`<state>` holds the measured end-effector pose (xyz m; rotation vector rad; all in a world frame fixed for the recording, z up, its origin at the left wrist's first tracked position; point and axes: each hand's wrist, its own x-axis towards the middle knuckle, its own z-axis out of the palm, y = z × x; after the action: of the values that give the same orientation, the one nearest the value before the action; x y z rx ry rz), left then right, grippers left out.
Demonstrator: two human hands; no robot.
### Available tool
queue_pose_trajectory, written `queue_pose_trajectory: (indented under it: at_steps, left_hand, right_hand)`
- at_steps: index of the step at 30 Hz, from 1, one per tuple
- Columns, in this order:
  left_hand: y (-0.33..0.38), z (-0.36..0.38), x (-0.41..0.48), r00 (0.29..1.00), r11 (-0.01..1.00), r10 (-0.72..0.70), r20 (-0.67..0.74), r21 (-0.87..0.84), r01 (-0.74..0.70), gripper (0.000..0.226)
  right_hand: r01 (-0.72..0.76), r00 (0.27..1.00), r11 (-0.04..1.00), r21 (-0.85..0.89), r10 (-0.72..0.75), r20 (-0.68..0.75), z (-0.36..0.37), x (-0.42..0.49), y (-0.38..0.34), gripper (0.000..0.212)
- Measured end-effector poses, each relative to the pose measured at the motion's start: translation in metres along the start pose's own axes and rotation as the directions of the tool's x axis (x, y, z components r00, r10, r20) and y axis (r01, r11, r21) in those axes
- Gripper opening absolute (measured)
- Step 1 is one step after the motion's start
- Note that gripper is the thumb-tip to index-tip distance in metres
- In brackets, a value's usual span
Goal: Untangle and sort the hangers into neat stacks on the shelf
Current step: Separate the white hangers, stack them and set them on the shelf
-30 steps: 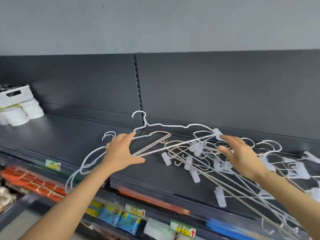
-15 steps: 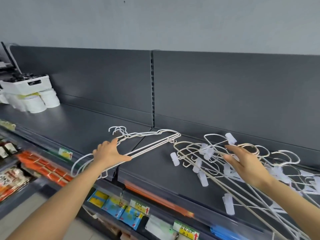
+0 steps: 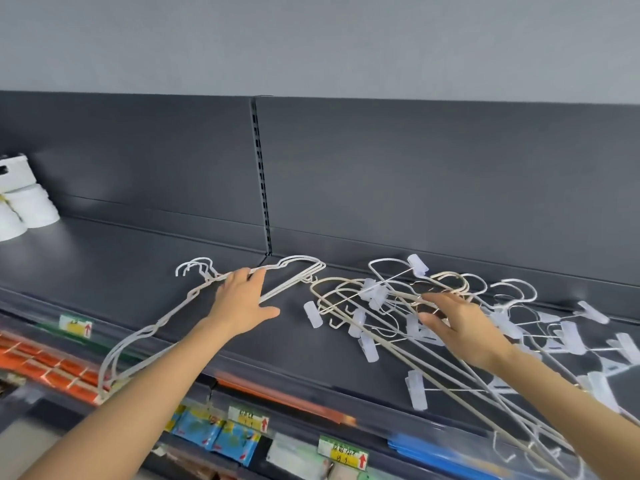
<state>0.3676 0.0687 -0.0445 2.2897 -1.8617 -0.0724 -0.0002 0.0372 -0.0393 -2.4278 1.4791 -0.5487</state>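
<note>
A dark grey shop shelf [image 3: 138, 265] runs below a pale wall [image 3: 311, 43], its back panel [image 3: 415, 174] split by a slotted upright [image 3: 262, 174]. Far left of the upright, white tubs [image 3: 31, 206] stand against the panel, with a broad stretch of bare shelf between them and the upright's foot. A stack of white hangers [image 3: 166, 317] lies slantwise in front of the upright, hooks just to its left; the stack's near end juts past the shelf's front edge [image 3: 277, 372], above a price tag [image 3: 75, 325] on the edge. The person's left hand [image 3: 242, 303] rests flat on this stack directly in front of the upright, fingers straight and together, thumb splayed wide, gripping nothing. A narrow strip of bare shelf just right of the upright parts the stack from a tangle of clip hangers [image 3: 381, 296], beige and white wires crossed over one another, which spreads rightward along the panel and overhangs the front edge at lower right. The right hand [image 3: 464, 327] reaches into the tangle's middle, well right of the upright, fingers loosely extended and thumb apart, fingertips touching the beige wires without closing round them.
</note>
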Motion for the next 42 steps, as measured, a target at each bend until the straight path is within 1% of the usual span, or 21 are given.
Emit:
queue_pose_trajectory:
  at_steps: [3,7,10,12,14,18,20,23,27,29,31,33,36,38,42]
  left_hand:
    - [0.042,0.007,0.000,0.984,0.981,0.178,0.025,-0.081,-0.175,0.076]
    - [0.090,0.016,0.000,0.917,0.921,0.384,0.106,-0.115,-0.372,0.073]
    - [0.116,0.019,0.002,0.859,0.870,0.493,0.140,-0.102,-0.483,0.070]
    - [0.129,0.022,0.004,0.839,0.853,0.522,0.152,-0.115,-0.510,0.064]
    - [0.138,0.025,0.006,0.830,0.847,0.531,0.168,-0.124,-0.517,0.062]
    - [0.147,0.028,0.009,0.836,0.860,0.509,0.203,-0.151,-0.487,0.068]
    - [0.149,0.029,0.011,0.846,0.873,0.487,0.217,-0.150,-0.464,0.066]
    - [0.150,0.034,0.014,0.859,0.889,0.457,0.231,-0.148,-0.433,0.059]
    - [0.150,0.043,0.017,0.867,0.901,0.430,0.252,-0.188,-0.392,0.052]
    - [0.150,0.044,0.018,0.869,0.900,0.428,0.249,-0.206,-0.384,0.050]
    - [0.150,0.045,0.019,0.872,0.902,0.423,0.246,-0.208,-0.379,0.048]
    - [0.151,0.045,0.021,0.874,0.905,0.417,0.249,-0.202,-0.374,0.045]
    - [0.152,0.046,0.023,0.882,0.909,0.406,0.241,-0.209,-0.362,0.043]
    - [0.154,0.045,0.025,0.898,0.915,0.388,0.208,-0.199,-0.350,0.037]
    - [0.156,0.049,0.028,0.911,0.921,0.376,0.172,-0.182,-0.345,0.031]
  right_hand:
    - [0.021,0.998,1.000,-0.019,-0.020,0.057,0.001,-0.006,0.000,0.053]
    - [0.048,0.984,0.995,-0.090,-0.032,0.175,0.006,-0.016,-0.003,0.068]
    - [0.046,0.962,0.976,-0.213,0.015,0.273,0.007,-0.025,-0.006,0.078]
    - [0.050,0.952,0.960,-0.276,0.037,0.302,0.009,-0.031,-0.005,0.080]
    - [0.017,0.947,0.955,-0.297,0.080,0.312,0.010,-0.033,-0.002,0.082]
    - [-0.076,0.941,0.933,-0.351,0.183,0.285,0.004,-0.034,0.005,0.086]
    - [-0.071,0.938,0.908,-0.413,0.202,0.283,0.002,-0.036,0.009,0.088]
    - [-0.027,0.924,0.878,-0.478,0.205,0.324,0.003,-0.041,0.013,0.093]
    - [-0.037,0.950,0.904,-0.425,0.164,0.266,-0.003,-0.044,0.017,0.087]
    - [-0.074,0.948,0.913,-0.400,0.189,0.255,-0.008,-0.044,0.021,0.093]
    - [-0.120,0.930,0.910,-0.396,0.242,0.277,-0.014,-0.044,0.025,0.104]
    - [-0.130,0.917,0.905,-0.405,0.265,0.299,-0.019,-0.043,0.029,0.111]
    - [-0.119,0.928,0.916,-0.383,0.240,0.285,-0.025,-0.041,0.033,0.112]
    - [-0.100,0.943,0.922,-0.375,0.207,0.259,-0.029,-0.041,0.037,0.111]
    - [-0.030,0.976,0.903,-0.429,0.119,0.182,-0.044,-0.044,0.050,0.109]
